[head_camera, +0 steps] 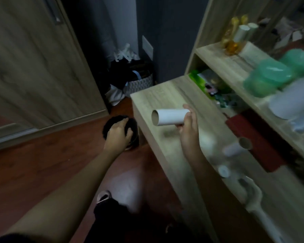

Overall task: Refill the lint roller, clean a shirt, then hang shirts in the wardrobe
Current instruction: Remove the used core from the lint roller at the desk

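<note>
Right hand (pixel 189 126) pinches the white tube (pixel 170 116) by one end, its long axis pointing left. Left hand (pixel 118 133) grips the black bin (pixel 110 124), down-left of it.

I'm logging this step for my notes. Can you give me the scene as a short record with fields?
left hand: grips the rim of the black bin
right hand: holds the white tube by one end, over the desk
on desk: second tube, white lint roller handle
shelf: green containers
</note>
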Tool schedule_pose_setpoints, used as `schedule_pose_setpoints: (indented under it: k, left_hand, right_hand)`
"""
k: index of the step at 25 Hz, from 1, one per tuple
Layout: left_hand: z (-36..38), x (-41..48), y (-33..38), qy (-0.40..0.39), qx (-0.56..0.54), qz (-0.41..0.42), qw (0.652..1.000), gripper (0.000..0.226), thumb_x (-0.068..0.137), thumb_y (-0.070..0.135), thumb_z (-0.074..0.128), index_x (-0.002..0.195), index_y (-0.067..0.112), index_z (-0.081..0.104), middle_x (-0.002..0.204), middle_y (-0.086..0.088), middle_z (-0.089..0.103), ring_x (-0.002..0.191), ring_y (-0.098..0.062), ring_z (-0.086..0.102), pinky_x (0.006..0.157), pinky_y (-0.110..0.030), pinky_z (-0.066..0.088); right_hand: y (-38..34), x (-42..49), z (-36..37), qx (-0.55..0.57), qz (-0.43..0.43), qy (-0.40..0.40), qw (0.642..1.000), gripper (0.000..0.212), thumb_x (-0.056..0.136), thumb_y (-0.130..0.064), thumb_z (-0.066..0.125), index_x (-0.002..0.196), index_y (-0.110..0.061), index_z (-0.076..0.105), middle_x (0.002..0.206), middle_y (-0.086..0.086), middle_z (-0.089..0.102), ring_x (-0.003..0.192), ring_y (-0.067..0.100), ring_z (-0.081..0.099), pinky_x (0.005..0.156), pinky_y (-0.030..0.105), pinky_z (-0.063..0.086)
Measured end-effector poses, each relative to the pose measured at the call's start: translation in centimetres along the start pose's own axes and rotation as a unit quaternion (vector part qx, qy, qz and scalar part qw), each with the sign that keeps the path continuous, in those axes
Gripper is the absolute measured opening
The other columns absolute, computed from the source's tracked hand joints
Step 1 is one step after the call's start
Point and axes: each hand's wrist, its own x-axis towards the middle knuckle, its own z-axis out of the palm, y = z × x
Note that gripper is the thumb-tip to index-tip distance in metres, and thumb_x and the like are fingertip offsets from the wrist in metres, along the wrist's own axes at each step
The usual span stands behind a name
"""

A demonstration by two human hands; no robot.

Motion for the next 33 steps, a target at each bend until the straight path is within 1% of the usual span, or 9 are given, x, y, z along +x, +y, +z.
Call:
schedule_pose_setpoints:
  k: [2, 5, 7, 9, 11, 14, 21, 27, 33]
  left_hand:
    - [-1.0, 2.7, -5.8, -0.034, 0.003, -0.030, 0.999, 0.044, 0.086, 0.009, 0.057, 0.128, -0.005, 0.051, 0.124, -0.027, 0.057, 0.113, -0.039, 0.055, 0.094, -0.039, 0.041]
    - [-1.1, 6.4, -13.6, -0.079, 0.018, -0.064, 0.995, 0.043, 0.085, 0.010, 0.057, 0.126, -0.004, 0.052, 0.116, -0.027, 0.061, 0.105, -0.040, 0.058, 0.084, -0.039, 0.045]
    - [-0.2, 8.7, -17.8, -0.094, 0.036, -0.080, 0.992, 0.044, 0.087, 0.012, 0.057, 0.128, -0.004, 0.050, 0.116, -0.028, 0.060, 0.103, -0.042, 0.058, 0.082, -0.041, 0.046]
    - [1.8, 11.1, -21.8, -0.116, 0.047, -0.097, 0.987, 0.044, 0.089, 0.013, 0.056, 0.129, -0.003, 0.049, 0.118, -0.029, 0.059, 0.103, -0.043, 0.057, 0.082, -0.043, 0.046]
    - [5.3, 13.8, -26.3, -0.128, 0.050, -0.104, 0.985, 0.043, 0.088, 0.012, 0.056, 0.128, -0.004, 0.049, 0.118, -0.029, 0.058, 0.102, -0.044, 0.057, 0.081, -0.043, 0.045]
    - [12.1, 17.8, -33.1, -0.124, 0.046, -0.131, 0.982, 0.043, 0.088, 0.012, 0.056, 0.128, -0.003, 0.049, 0.119, -0.029, 0.057, 0.104, -0.043, 0.056, 0.082, -0.043, 0.045]
    - [27.0, 24.7, -45.9, -0.082, 0.077, -0.217, 0.970, 0.068, 0.093, 0.029, 0.052, 0.145, 0.000, 0.020, 0.142, -0.028, 0.033, 0.128, -0.042, 0.034, 0.099, -0.046, 0.035]
    - [31.8, 25.1, -49.2, -0.058, 0.108, -0.225, 0.967, 0.039, 0.095, 0.002, 0.033, 0.133, -0.003, 0.025, 0.104, -0.027, 0.061, 0.091, -0.044, 0.060, 0.076, -0.046, 0.045]
    - [32.1, 25.1, -49.7, -0.051, 0.099, -0.227, 0.967, 0.026, 0.095, 0.000, 0.030, 0.121, -0.001, 0.032, 0.102, -0.024, 0.062, 0.089, -0.042, 0.061, 0.077, -0.045, 0.045]
  right_hand:
    - [3.5, 0.9, 5.2, -0.017, 0.023, 0.015, 0.999, 0.029, 0.102, -0.016, 0.025, 0.126, -0.020, 0.042, 0.121, -0.001, 0.047, 0.109, 0.012, 0.050, 0.077, 0.009, 0.048]
    - [10.1, 2.1, 11.1, -0.082, 0.102, -0.007, 0.991, 0.039, 0.101, -0.029, 0.029, 0.134, -0.013, 0.042, 0.134, 0.008, 0.046, 0.123, 0.023, 0.047, 0.095, 0.024, 0.045]
    - [15.5, 3.0, 13.5, -0.146, 0.160, -0.010, 0.976, 0.046, 0.099, -0.041, 0.031, 0.135, -0.016, 0.044, 0.137, 0.009, 0.047, 0.128, 0.025, 0.044, 0.099, 0.018, 0.039]
    - [20.9, 4.0, 15.3, -0.139, 0.184, 0.004, 0.973, 0.043, 0.094, -0.048, 0.032, 0.129, -0.028, 0.046, 0.132, 0.006, 0.049, 0.124, 0.025, 0.048, 0.104, 0.034, 0.042]
    - [26.4, 6.8, 17.1, -0.096, 0.229, 0.025, 0.968, 0.036, 0.099, -0.037, 0.032, 0.131, -0.024, 0.042, 0.133, 0.011, 0.046, 0.121, 0.027, 0.049, 0.101, 0.044, 0.044]
    - [35.1, 12.3, 19.2, -0.055, 0.275, 0.031, 0.959, 0.040, 0.102, -0.021, 0.027, 0.139, -0.009, 0.033, 0.139, 0.018, 0.038, 0.119, 0.027, 0.046, 0.094, 0.034, 0.043]
    - [53.4, 21.2, 22.2, -0.154, 0.262, -0.011, 0.953, 0.037, 0.099, -0.025, 0.037, 0.133, -0.012, 0.036, 0.132, 0.013, 0.041, 0.111, 0.023, 0.047, 0.092, 0.037, 0.046]
    - [60.2, 25.3, 24.6, -0.266, 0.270, -0.042, 0.924, 0.046, 0.095, -0.032, 0.048, 0.129, -0.005, 0.033, 0.120, 0.014, 0.046, 0.087, 0.016, 0.050, 0.072, 0.027, 0.042]
    - [63.3, 26.4, 25.7, -0.300, 0.325, -0.087, 0.892, 0.064, 0.097, -0.029, 0.045, 0.145, -0.008, 0.009, 0.147, 0.018, 0.028, 0.127, 0.034, 0.041, 0.082, 0.025, 0.033]
